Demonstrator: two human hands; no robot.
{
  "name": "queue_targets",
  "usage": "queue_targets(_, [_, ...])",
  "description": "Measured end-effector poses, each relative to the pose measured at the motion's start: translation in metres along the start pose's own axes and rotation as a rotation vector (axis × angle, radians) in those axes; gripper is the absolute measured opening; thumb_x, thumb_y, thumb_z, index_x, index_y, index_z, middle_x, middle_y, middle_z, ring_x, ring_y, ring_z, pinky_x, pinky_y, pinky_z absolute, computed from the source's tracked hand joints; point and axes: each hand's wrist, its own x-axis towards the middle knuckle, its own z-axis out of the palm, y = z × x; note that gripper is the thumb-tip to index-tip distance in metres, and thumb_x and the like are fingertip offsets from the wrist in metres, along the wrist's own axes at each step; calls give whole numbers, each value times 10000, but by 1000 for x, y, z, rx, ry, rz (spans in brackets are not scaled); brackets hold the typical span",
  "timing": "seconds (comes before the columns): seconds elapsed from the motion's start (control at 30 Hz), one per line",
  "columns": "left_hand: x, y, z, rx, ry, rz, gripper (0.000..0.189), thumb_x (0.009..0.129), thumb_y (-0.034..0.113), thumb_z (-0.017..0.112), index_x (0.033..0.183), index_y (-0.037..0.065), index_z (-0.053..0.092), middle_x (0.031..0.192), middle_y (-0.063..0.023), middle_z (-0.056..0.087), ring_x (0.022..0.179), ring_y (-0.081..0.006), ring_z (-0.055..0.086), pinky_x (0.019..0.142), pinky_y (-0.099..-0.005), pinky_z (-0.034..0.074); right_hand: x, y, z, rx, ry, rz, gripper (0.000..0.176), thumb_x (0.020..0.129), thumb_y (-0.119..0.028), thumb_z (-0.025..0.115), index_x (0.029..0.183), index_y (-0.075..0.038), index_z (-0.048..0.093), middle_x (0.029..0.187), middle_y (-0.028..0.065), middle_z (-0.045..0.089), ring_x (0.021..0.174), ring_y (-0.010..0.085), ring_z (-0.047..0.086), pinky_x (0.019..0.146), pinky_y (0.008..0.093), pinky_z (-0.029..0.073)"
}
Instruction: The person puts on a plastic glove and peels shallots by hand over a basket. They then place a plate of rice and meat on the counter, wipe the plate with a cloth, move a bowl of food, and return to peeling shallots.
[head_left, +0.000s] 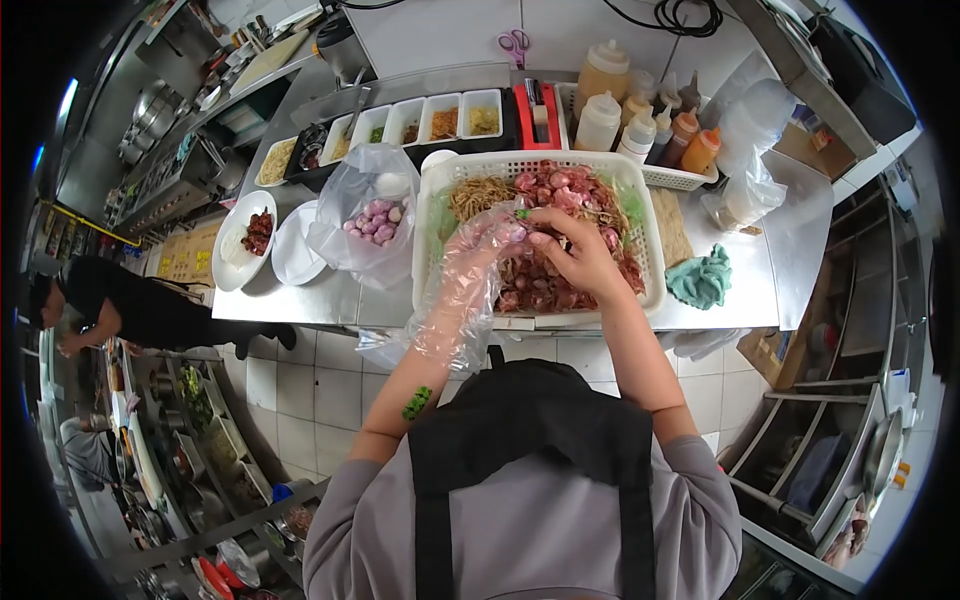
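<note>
My left hand (487,236), in a clear plastic glove, is closed on a small purple shallot (518,232) above a white basket (422,200). My bare right hand (578,250) meets it there, thumb and forefinger bent in a pinch at the shallot. A small green bit (521,214) shows by the right fingertips; what it belongs to is hidden. Reddish-purple shallots and loose skins (560,285) fill much of the basket, with a heap of brown stringy pieces (482,198) at its back left. Left of the basket, an open clear bag (335,235) holds several smooth, pale purple shallots (375,222).
White ingredient tubs (445,117) and a crate of sauce bottles (598,122) line the back. Plates (235,270) stand left, a green cloth (700,277) right. Purple scissors (514,45) rest behind. A person in black (140,305) is at far left.
</note>
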Motion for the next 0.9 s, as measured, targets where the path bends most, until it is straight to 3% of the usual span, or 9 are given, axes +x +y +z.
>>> queue_targets(0.1, [1, -1, 0, -2, 23, -17, 263, 856, 95, 599, 1100, -1, 569, 1048, -99, 604, 905, -169, 606, 794, -289, 520, -1, -3, 1, 62, 20, 78, 262, 840, -133, 595, 1068, -6, 562, 986, 148, 628, 915, 283, 611, 808, 332, 454])
queue_targets(0.17, [1, 1, 2, -187, 44, -17, 260, 876, 72, 559, 1125, -4, 545, 1091, -112, 583, 958, -175, 586, 836, -295, 508, -2, -3, 1, 117, 38, 154, 271, 837, -136, 598, 1076, -11, 560, 990, 150, 627, 923, 291, 609, 810, 333, 453])
queue_targets(0.23, [2, 0, 2, -253, 33, -2, 266, 884, 66, 542, 1139, -8, 529, 1112, -118, 568, 982, -176, 574, 857, -295, 498, -4, 2, 3, -3, 27, -66, 286, 836, -143, 600, 1091, -19, 562, 1025, 156, 622, 956, 302, 602, 822, 341, 455])
queue_targets(0.27, [2, 0, 1, -319, 24, 11, 272, 892, 61, 525, 1154, -12, 512, 1133, -124, 553, 1007, -177, 562, 878, -296, 488, -4, 0, 3, -3, 27, -67, 286, 836, -143, 600, 1091, -19, 562, 1025, 156, 622, 956, 302, 602, 822, 341, 455])
queue_targets(0.47, [-3, 6, 4, -274, 56, 7, 270, 890, 61, 529, 1149, -12, 508, 1108, -113, 555, 996, -175, 561, 887, -288, 482, -1, -4, 3, -80, -29, -42, 291, 830, -134, 595, 1101, -30, 574, 1074, 160, 609, 986, 320, 587, 843, 376, 459])
queue_targets(0.7, [-3, 7, 4, -255, 71, -22, 260, 864, 51, 570, 1116, -5, 538, 1070, -95, 582, 955, -164, 578, 868, -278, 489, 0, -9, 5, -136, -6, -42, 235, 823, -109, 596, 1046, -34, 595, 1009, 152, 624, 913, 330, 595, 790, 377, 473])
queue_targets(0.77, [-1, 6, 3, -203, 75, -37, 324, 897, 63, 516, 1201, -34, 462, 1094, -105, 543, 997, -173, 547, 902, -275, 461, 0, -10, 5, -152, -3, -8, 226, 823, -105, 595, 1036, -33, 597, 996, 152, 625, 895, 333, 595, 779, 377, 476])
queue_targets(0.9, [-2, 6, 3, -205, 38, -24, 327, 894, 77, 527, 1196, -34, 469, 1077, -100, 556, 971, -163, 560, 878, -271, 473, -1, 2, 5, -17, 24, 15, 240, 833, -108, 597, 1060, -31, 591, 998, 130, 630, 907, 263, 602, 809, 334, 460])
